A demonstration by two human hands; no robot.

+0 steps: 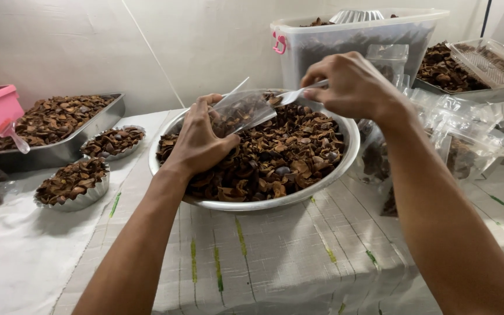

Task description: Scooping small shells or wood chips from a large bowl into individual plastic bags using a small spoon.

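The striped cloth [275,256] covers the table edge nearest the camera, under both forearms. The left hand [200,140] is clamped on a small clear bag [243,111], holding it tilted over the steel bowl [345,160] of brown dried pieces [287,154]. The right hand [351,84] pinches a plastic spoon [296,93] at the bag's mouth; the hands are apart. Risk: the mouth appears narrow and limp, so pieces may fall past it. A loosened grip would likely let the bag collapse. Spill should land in the bowl, not on the cloth.
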